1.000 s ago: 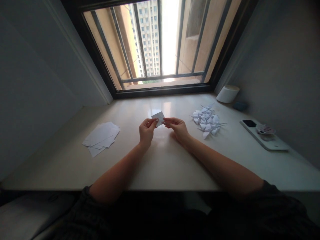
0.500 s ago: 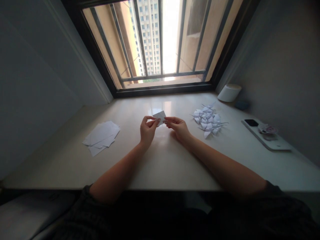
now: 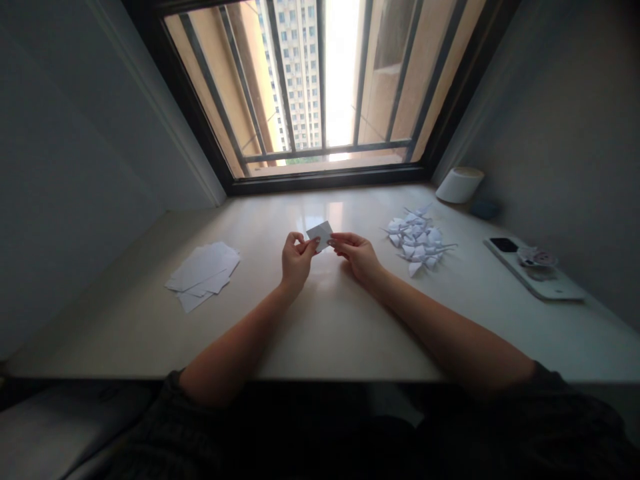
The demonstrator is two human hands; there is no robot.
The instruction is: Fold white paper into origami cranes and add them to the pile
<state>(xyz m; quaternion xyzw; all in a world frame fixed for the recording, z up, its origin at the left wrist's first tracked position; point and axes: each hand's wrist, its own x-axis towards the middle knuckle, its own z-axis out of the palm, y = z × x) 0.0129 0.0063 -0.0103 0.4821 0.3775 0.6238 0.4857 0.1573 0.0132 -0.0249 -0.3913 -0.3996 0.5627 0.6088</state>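
Note:
A small folded paper (image 3: 319,231), white and roughly square, is held up between my two hands over the middle of the sill. My left hand (image 3: 297,259) pinches its lower left side, thumb on the face toward me. On its right edge, the thumb and fingertips of my right hand (image 3: 359,255) are closed. To the right lies a heap of folded white paper cranes (image 3: 416,240), with thin pointed ends sticking out. Loose white paper sheets (image 3: 204,272) are spread in an overlapping stack on the left.
The pale glossy sill (image 3: 320,333) runs up to a barred window (image 3: 325,175). At the right lies a phone (image 3: 530,270) with a round ornament on its back. A white slant-topped object (image 3: 459,185) stands in the back right corner, a dark rounded item (image 3: 484,209) beside it.
The left index finger has curled back from the paper's upper left edge, leaving more of the paper showing. Otherwise both hands are nearly where they were.

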